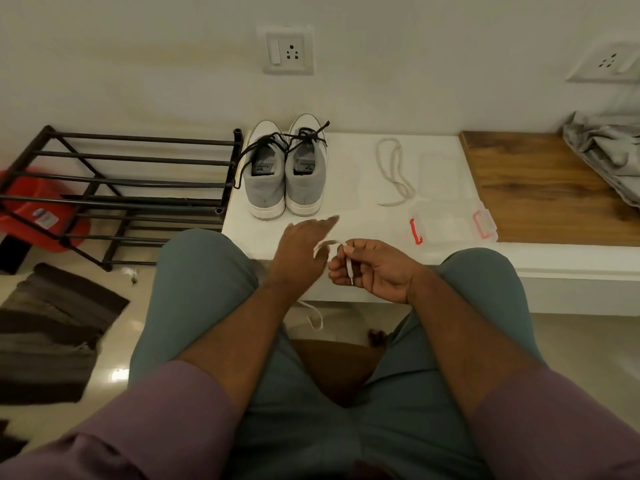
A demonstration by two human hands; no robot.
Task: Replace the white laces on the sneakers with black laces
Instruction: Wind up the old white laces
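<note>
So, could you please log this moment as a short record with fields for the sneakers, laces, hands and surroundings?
sneakers: grey pair side by side on the white bench, heels toward the person, black laces in both
loose white lace: coiled on the bench, right of the sneakers
held white lace: pinched in the right hand, hanging toward the floor
left hand: fingers extended, blurred, beside the held lace
clear box: red clasps, on the bench
shoe rack: black, left of the bench
</note>
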